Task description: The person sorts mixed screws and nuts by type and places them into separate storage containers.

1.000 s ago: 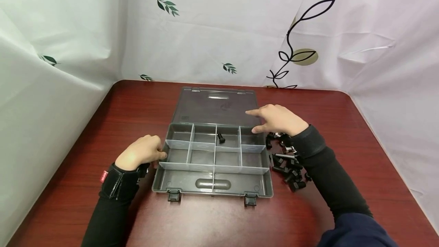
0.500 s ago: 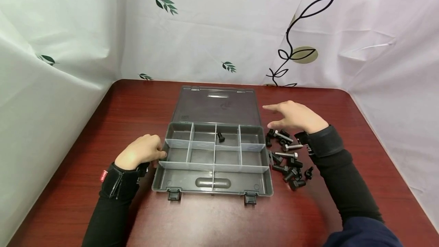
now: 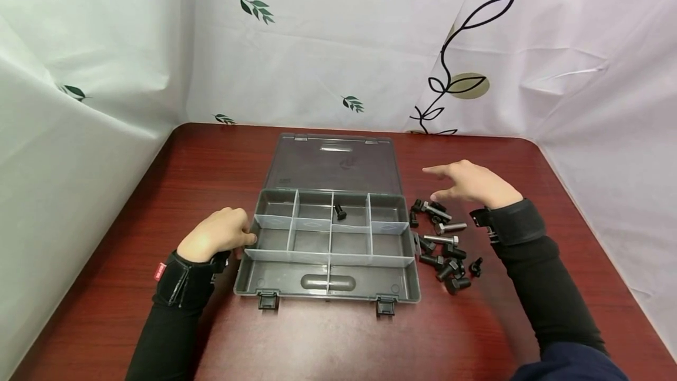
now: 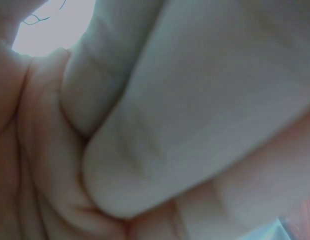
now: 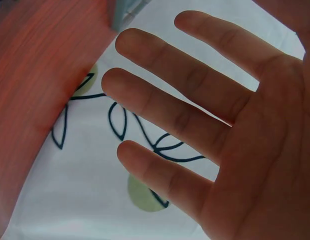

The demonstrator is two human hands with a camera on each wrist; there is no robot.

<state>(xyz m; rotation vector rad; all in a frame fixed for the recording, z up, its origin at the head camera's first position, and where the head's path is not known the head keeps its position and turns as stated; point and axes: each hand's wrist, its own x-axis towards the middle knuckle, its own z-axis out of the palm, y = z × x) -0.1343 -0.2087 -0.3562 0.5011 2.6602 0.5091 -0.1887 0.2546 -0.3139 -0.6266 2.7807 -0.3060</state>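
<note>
A grey plastic compartment box (image 3: 282, 273) lies on the table with its lid (image 3: 317, 169) folded back. My left hand (image 3: 219, 235) grips its left edge, a fingertip lying over the rim; the left wrist view shows curled fingers (image 4: 160, 115) close up. One black bolt (image 3: 339, 211) lies in a back-row compartment, third from the left. My right hand (image 3: 471, 184) hovers behind and right of the bolt pile, holding nothing. Its straight, spread fingers (image 5: 160, 107) show in the right wrist view. Beside the box's right side lie several black bolts (image 3: 448, 269) and silver bolts (image 3: 441, 240).
The reddish wooden table (image 3: 222, 160) is bordered by white cloth (image 3: 317, 46) with leaf prints at the back and sides. Two black latches (image 3: 268, 301) stick out from the box's front edge. A small black piece (image 3: 476, 267) lies at the pile's right.
My right hand has moved right, from over the box's back right corner to beyond the pile, uncovering the bolts. The left hand and the bolt in the box stay where they were.
</note>
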